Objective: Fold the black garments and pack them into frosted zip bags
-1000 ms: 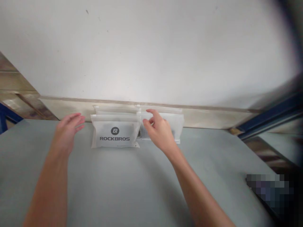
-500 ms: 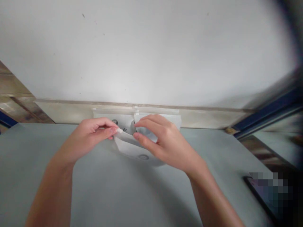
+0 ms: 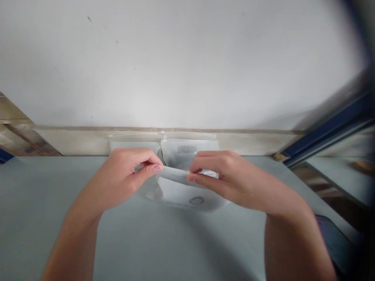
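Note:
A whitish, translucent zip bag (image 3: 183, 193) with a round dark print hangs above the table, tilted with its top edge toward me. My left hand (image 3: 129, 175) pinches the left part of that top edge between thumb and fingers. Further right, my right hand (image 3: 228, 175) pinches the same edge, likely at the zip, though the slider itself is covered by the fingers. Behind the held bag, two more zip bags lean against the wall: a left one (image 3: 131, 143), mostly hidden by my hand, and a right one (image 3: 187, 149) with small printed text.
The grey-green table (image 3: 140, 242) meets a white wall panel (image 3: 181, 70) at the back. A blue frame bar (image 3: 328, 130) slants along the right side. A dark flat device (image 3: 336, 238) lies at the lower right, partly behind my right forearm.
My right hand has moved right and closed onto the bag's top edge. My left hand has shifted slightly right, still pinching. The bag's mouth, open before, is now drawn flatter between both hands.

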Tool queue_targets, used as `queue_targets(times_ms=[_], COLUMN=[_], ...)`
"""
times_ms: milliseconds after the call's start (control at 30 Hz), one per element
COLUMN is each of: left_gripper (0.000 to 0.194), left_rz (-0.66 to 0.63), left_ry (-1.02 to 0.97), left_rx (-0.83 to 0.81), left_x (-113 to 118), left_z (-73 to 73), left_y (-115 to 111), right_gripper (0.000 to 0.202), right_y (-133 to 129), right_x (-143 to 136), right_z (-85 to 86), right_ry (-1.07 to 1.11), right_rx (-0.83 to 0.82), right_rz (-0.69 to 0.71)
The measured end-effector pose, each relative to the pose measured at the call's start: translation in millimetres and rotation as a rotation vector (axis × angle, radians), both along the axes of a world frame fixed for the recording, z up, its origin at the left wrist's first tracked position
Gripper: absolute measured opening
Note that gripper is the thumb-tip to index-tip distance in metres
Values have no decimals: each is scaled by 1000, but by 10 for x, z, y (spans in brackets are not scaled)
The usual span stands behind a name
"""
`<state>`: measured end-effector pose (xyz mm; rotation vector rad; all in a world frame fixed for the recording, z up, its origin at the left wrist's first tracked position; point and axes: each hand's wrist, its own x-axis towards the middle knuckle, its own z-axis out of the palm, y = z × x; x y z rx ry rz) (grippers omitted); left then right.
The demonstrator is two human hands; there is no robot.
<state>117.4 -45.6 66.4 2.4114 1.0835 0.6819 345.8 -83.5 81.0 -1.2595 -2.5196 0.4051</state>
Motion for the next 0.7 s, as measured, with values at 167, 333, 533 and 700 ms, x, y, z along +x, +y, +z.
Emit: queue_targets(times_ms=[167,333,533,700], left_gripper=[20,23,24,24], left_rz=[119,168,211,191], left_ry=[-12,28,62,161], left_rx=[27,1,-10,-85], left_x=[-197,-361,-438,-438], left_z=[-28,-61,-93,-108], left_y=[94,168,200,205], right_gripper=[18,26,33,33], right_y=[28,29,-8,7], right_x=[256,553,739,670], right_z=[8,-8,-16,-5], right_ry=[-6,-65,-94,-160], right_rx=[-83,-214,-292,-284], right_rz=[-91,-217,-297,-314])
